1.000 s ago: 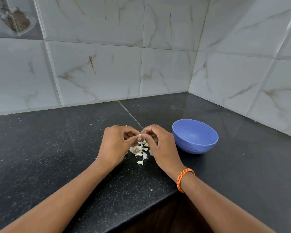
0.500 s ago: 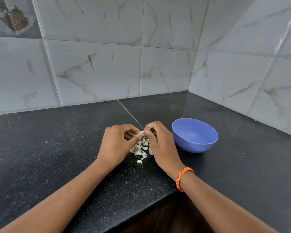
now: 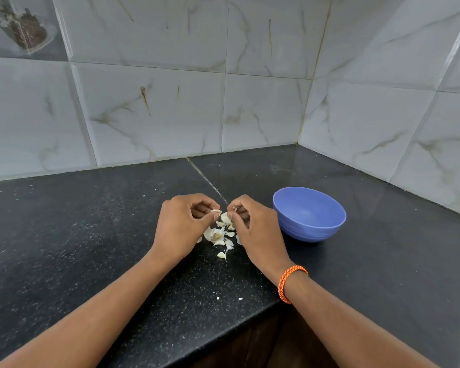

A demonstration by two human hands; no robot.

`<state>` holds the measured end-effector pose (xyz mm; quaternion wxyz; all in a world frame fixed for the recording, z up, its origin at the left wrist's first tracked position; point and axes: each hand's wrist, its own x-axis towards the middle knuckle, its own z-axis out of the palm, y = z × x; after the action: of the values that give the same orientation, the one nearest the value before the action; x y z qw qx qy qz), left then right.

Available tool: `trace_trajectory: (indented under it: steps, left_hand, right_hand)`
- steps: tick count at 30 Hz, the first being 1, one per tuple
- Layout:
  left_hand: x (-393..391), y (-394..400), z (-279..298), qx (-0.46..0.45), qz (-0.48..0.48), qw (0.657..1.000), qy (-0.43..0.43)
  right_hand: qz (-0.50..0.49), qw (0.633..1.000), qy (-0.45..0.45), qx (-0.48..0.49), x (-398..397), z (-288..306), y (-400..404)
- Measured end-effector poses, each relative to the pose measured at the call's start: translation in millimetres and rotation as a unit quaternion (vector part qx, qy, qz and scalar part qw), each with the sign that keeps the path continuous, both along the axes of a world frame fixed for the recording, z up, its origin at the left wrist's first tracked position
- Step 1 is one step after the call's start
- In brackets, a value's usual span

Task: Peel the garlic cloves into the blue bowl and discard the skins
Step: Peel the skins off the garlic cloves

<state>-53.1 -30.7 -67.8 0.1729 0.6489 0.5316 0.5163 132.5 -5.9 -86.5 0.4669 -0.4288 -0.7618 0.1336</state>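
Landmark: the blue bowl [image 3: 309, 213] stands upright on the black counter [image 3: 91, 235], with nothing visible inside it.
Left hand: the left hand [image 3: 182, 227] is left of the bowl, fingers curled, thumb and forefinger pinching a pale garlic clove [image 3: 216, 211].
Right hand: the right hand [image 3: 255, 229] lies between the left hand and the bowl, just beside the bowl's left wall, fingers curled in; it seems to pinch a small scrap at its fingertips, though the piece is too small to be sure.
Garlic pile: loose cloves and skins [image 3: 218, 236] lie on the counter left of the bowl, under and between the two hands; one stray piece [image 3: 221, 255] sits nearer the counter's front edge than the rest.
Wristband: an orange band [image 3: 290, 282] circles the right wrist, on the near side of the bowl.
Edges: the counter's front edge [image 3: 197, 338] runs diagonally nearer the camera than the bowl and turns a corner under the right forearm; dark cabinet shows under it.
Open room: bare counter stretches far left of the bowl, behind it up to the wall, and to its right.
Surface: speckled black stone, with a seam [image 3: 205, 179] running from the back wall toward the hands, left of the bowl.
Room: pale marbled wall tiles [image 3: 154, 102] meet in a corner behind the bowl; one tile at upper left bears a dark printed motif [image 3: 24, 30].
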Motion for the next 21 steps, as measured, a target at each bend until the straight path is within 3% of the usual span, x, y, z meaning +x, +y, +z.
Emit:
trace_trajectory:
  steps: [9, 21]
  left_hand:
    - [0.2, -1.2, 1.9, -0.016, -0.024, 0.999, -0.022]
    - [2.2, -0.2, 1.5, -0.004, -0.050, 0.998, 0.035]
  right_hand:
    - [0.030, 0.999, 0.019, 0.011, -0.8, 3.1, -3.1]
    - [0.045, 0.999, 0.029, 0.010, 0.4, 3.7, -3.0]
